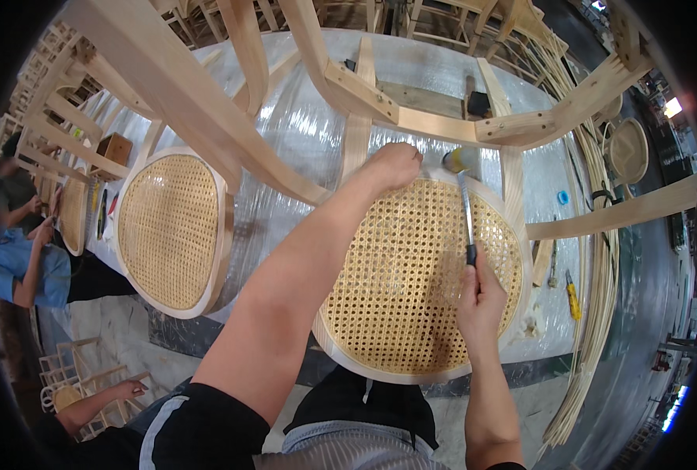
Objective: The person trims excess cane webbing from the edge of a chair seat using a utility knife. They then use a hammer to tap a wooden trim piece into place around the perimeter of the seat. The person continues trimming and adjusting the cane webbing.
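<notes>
A round wooden chair seat frame with woven cane webbing lies in front of me on the plastic-wrapped table. My right hand is wrapped round the black grip of a hammer. Its metal shaft points away from me, and its yellowish head is over the seat's far rim. At that same rim, left of the hammer head, my left hand is closed with the fingers curled in. Whatever it may pinch is hidden.
Wooden chair frames arch over the far side. Another cane seat stands at left. On the right lie a yellow-handled tool, a blue ring and a long bundle of cane strips. A person in blue works at far left.
</notes>
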`<move>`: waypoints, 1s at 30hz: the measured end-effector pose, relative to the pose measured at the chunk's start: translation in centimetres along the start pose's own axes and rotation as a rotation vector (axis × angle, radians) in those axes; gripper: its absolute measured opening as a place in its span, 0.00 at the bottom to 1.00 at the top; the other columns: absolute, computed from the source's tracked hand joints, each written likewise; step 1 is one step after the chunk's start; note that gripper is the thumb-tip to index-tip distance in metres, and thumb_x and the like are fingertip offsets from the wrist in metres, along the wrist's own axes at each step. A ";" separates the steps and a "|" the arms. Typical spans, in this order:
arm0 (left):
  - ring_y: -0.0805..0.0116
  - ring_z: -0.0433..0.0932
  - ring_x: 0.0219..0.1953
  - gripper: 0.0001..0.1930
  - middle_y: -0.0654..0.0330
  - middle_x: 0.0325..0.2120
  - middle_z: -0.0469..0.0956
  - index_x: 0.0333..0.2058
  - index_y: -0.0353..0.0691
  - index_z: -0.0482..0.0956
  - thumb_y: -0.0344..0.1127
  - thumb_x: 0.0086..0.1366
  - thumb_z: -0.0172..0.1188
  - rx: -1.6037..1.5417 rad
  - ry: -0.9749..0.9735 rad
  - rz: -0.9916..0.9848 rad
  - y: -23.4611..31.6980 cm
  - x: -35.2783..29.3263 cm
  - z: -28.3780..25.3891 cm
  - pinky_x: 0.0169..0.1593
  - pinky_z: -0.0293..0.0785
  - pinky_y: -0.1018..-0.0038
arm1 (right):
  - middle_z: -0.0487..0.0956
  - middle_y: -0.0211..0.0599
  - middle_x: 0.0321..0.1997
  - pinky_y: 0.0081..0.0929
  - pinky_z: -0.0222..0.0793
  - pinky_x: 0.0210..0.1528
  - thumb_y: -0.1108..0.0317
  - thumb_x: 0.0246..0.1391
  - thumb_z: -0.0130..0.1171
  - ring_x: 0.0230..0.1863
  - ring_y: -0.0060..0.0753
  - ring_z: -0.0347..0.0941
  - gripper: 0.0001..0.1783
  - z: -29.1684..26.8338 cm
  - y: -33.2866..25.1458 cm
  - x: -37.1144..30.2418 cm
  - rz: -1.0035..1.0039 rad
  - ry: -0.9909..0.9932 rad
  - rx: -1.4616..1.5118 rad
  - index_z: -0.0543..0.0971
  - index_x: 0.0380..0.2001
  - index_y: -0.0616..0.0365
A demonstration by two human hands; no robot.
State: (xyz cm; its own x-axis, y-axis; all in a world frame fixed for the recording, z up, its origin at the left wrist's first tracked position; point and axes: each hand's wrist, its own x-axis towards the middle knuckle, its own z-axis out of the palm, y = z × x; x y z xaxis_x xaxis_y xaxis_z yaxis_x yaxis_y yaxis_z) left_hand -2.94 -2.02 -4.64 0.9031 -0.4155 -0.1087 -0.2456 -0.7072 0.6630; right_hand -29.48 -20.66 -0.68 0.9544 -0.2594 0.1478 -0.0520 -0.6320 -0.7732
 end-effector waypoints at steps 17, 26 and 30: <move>0.35 0.82 0.55 0.22 0.38 0.50 0.85 0.47 0.33 0.88 0.44 0.76 0.50 -0.015 -0.014 -0.019 0.6 0.2 -0.2 0.62 0.76 0.50 | 0.79 0.48 0.34 0.37 0.74 0.36 0.75 0.73 0.55 0.30 0.39 0.77 0.25 -0.5 0.1 0.5 -0.131 0.050 -0.079 0.76 0.70 0.64; 0.35 0.82 0.55 0.23 0.39 0.51 0.85 0.47 0.34 0.88 0.46 0.76 0.50 -0.033 -0.002 -0.029 0.3 0.2 -0.6 0.62 0.76 0.50 | 0.81 0.50 0.35 0.36 0.75 0.38 0.75 0.73 0.55 0.31 0.41 0.79 0.24 -0.1 -0.3 0.6 -0.136 0.049 -0.073 0.76 0.70 0.63; 0.38 0.82 0.58 0.25 0.39 0.54 0.85 0.51 0.33 0.88 0.49 0.78 0.50 -0.005 -0.050 -0.060 1.3 -0.5 -1.7 0.65 0.76 0.51 | 0.82 0.51 0.38 0.33 0.76 0.40 0.75 0.72 0.55 0.34 0.39 0.81 0.24 -1.5 -0.9 0.6 0.101 -0.169 -0.137 0.77 0.69 0.65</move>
State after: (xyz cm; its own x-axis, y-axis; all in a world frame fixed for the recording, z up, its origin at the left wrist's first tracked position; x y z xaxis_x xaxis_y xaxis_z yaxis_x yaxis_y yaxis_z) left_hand -3.08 -1.76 -2.45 0.8974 -0.4005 -0.1851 -0.1895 -0.7288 0.6580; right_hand -29.25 -21.32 1.02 0.9773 -0.2079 -0.0401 -0.1781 -0.7049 -0.6866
